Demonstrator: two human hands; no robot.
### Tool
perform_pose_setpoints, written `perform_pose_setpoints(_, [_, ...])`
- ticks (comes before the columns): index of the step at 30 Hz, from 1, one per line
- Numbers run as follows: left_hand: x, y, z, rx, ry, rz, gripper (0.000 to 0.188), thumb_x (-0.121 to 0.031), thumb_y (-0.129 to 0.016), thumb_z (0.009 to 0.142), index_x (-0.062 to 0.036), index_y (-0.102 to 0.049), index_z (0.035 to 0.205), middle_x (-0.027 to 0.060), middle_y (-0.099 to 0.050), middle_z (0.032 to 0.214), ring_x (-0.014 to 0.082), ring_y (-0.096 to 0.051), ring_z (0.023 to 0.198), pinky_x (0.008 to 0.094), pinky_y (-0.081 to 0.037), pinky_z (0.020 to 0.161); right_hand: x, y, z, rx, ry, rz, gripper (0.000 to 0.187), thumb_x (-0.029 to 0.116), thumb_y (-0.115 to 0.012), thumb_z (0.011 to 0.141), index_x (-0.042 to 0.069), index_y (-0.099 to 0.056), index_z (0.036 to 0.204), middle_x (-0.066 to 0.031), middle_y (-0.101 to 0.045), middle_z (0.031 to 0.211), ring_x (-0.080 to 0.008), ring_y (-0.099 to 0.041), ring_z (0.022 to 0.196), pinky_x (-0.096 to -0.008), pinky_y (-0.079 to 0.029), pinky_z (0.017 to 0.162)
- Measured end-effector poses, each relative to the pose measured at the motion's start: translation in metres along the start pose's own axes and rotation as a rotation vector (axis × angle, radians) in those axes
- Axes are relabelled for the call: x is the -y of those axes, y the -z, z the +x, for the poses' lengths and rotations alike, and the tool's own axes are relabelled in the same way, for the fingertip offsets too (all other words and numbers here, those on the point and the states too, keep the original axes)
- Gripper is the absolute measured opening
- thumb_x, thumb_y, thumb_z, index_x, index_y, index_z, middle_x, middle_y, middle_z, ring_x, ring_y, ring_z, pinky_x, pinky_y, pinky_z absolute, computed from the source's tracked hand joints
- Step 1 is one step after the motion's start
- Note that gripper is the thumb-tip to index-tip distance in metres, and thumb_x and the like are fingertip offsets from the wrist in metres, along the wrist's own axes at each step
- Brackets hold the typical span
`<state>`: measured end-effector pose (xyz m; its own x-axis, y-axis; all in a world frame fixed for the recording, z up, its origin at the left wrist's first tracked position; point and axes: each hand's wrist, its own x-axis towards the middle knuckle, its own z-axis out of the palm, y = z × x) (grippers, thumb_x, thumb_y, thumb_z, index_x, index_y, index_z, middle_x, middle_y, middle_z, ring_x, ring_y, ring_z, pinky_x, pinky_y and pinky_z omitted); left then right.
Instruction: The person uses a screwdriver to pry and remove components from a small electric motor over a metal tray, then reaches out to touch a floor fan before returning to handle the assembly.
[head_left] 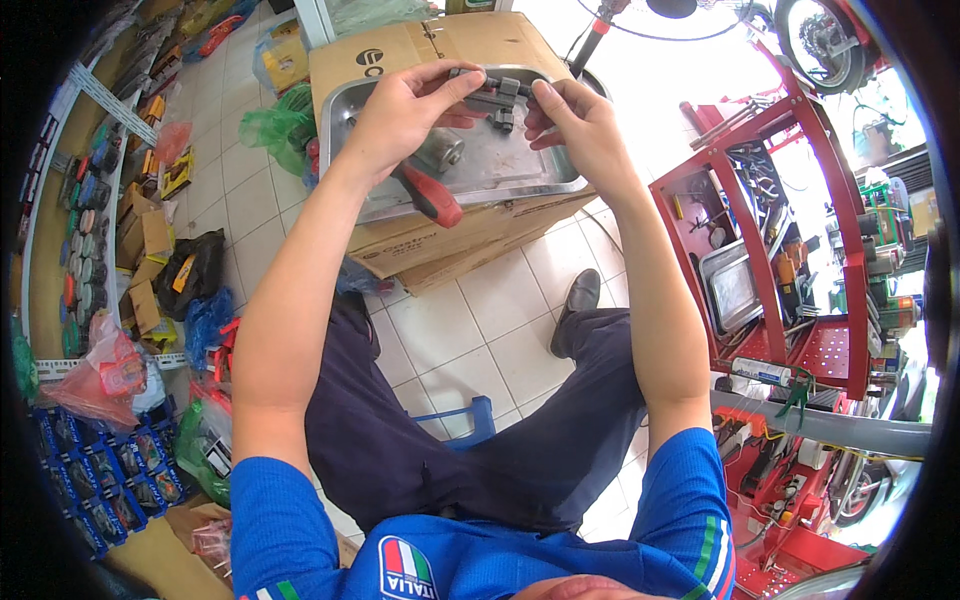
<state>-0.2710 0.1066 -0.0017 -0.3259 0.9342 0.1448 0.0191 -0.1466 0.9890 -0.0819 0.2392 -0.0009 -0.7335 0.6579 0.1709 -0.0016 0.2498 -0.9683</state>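
Both of my hands hold a dark grey mechanical part (497, 98) with short stubs, raised over a shallow metal tray (520, 182). My left hand (412, 110) pinches its left end between thumb and fingers. At the other end, my right hand (582, 122) grips it with thumb and forefinger, the other fingers curled. What kind of part it is cannot be made out. Below my left hand, a metal cylinder (440, 150) lies in the tray. A tool with a red and black handle (432, 196) rests across the tray's near rim, its far end hidden.
Under the tray stands a cardboard box (420, 248) on the tiled floor. A red tool rack (760, 260) with trays and hand tools is on the right. Shelves of packaged goods (90, 240) line the left. Green plastic bags (280, 130) lie beside the box; a blue stool (470, 420) shows between my legs.
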Motion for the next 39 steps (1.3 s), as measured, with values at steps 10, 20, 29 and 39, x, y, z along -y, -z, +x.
perform_pose_setpoints(10, [0.001, 0.0, -0.002, -0.032, -0.046, -0.054, 0.036, -0.024, -0.068, 0.099, -0.0005, -0.066, 0.126, 0.0062, -0.069, 0.118, 0.0161, -0.068, 0.104, 0.0309, -0.059, 0.091, 0.017, 0.002, 0.001, 0.037, -0.18, -0.029, 0.036, 0.027, -0.062, 0.102, -0.007, -0.065, 0.113, -0.0134, -0.071, 0.092, -0.0161, -0.07, 0.079, -0.0283, -0.059, 0.069])
perform_pose_setpoints(20, [0.0, 0.006, -0.005, -0.024, -0.054, -0.061, 0.034, -0.023, -0.068, 0.098, 0.0, -0.067, 0.125, 0.0072, -0.07, 0.117, 0.0166, -0.069, 0.102, 0.0313, -0.059, 0.091, 0.006, -0.009, -0.003, 0.014, -0.009, 0.001, 0.038, 0.027, -0.062, 0.102, -0.004, -0.059, 0.124, -0.0132, -0.07, 0.095, -0.0171, -0.07, 0.079, -0.0276, -0.058, 0.068])
perform_pose_setpoints(29, [0.004, 0.0, -0.001, -0.027, -0.091, -0.104, 0.031, -0.02, -0.068, 0.099, 0.0, -0.068, 0.123, 0.0078, -0.072, 0.113, 0.0175, -0.071, 0.096, 0.0291, -0.06, 0.087, 0.009, -0.009, -0.007, -0.002, 0.073, -0.049, 0.05, 0.043, -0.056, 0.104, -0.006, -0.067, 0.109, -0.013, -0.07, 0.092, -0.0181, -0.071, 0.078, -0.0288, -0.058, 0.067])
perform_pose_setpoints(39, [0.002, -0.002, -0.002, -0.029, -0.093, -0.107, 0.031, -0.02, -0.067, 0.099, 0.001, -0.068, 0.122, 0.0078, -0.072, 0.113, 0.0159, -0.069, 0.102, 0.0298, -0.061, 0.088, 0.011, 0.0, -0.001, 0.036, -0.096, 0.003, 0.046, 0.035, -0.061, 0.102, -0.006, -0.059, 0.121, -0.014, -0.071, 0.098, -0.0185, -0.071, 0.079, -0.03, -0.058, 0.069])
